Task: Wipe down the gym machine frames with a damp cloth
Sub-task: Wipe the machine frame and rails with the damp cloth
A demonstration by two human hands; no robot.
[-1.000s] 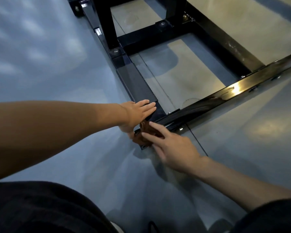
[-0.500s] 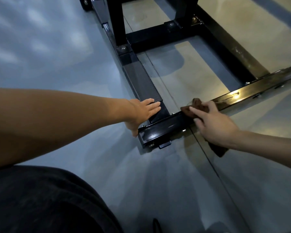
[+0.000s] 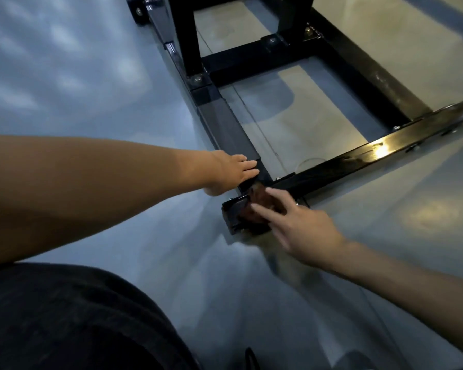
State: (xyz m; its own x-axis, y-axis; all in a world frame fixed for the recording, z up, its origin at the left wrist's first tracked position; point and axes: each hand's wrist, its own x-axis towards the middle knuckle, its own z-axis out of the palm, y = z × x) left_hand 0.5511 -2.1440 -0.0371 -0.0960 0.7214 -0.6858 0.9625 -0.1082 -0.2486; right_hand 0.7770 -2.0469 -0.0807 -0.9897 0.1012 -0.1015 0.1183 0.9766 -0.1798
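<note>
A black steel machine frame (image 3: 364, 153) lies low on the glossy floor, its near cross bar running from the right edge down to a corner end in the middle. A brown cloth (image 3: 257, 202) sits on that corner end. My right hand (image 3: 297, 225) presses the cloth onto the bar with straight, spread fingers. My left hand (image 3: 231, 172) rests flat on the end of the side rail (image 3: 225, 129), fingers straight, just left of the cloth. Most of the cloth is hidden under my right hand.
Two black uprights (image 3: 185, 36) rise from the frame at the top. A rear cross member (image 3: 251, 60) and a right rail (image 3: 358, 76) box in a patch of floor. Grey glossy floor (image 3: 78, 76) spreads to the left. My dark-clothed knee (image 3: 64, 316) fills the bottom left.
My right hand has slid the cloth back leftward along the cross bar, from mid-bar to the corner end. My left hand has stayed on the side rail.
</note>
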